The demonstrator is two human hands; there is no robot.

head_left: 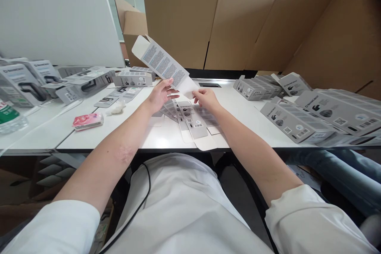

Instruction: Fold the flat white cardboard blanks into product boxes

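Observation:
A printed grey-and-white cardboard carton (166, 63) is raised at a slant over the table, its upper end open with a white flap sticking out. My left hand (160, 94) holds its lower left side, thumb near the printed text and the other fingers beneath. At the lower end, my right hand (206, 98) pinches the white end flap between thumb and fingers. Below both hands, several flattened cartons (193, 121) lie overlapping on the white table (160, 137), some flaps extending toward the front edge.
Assembled cartons stand in groups at the right (297, 121) and left (24, 83). A pink packet (87, 121), a crumpled piece of clear plastic (116, 108) and a bottle (10, 117) are on the left. Large brown cardboard (181, 16) rises behind. Someone's jeans-clad leg (342, 178) shows at right.

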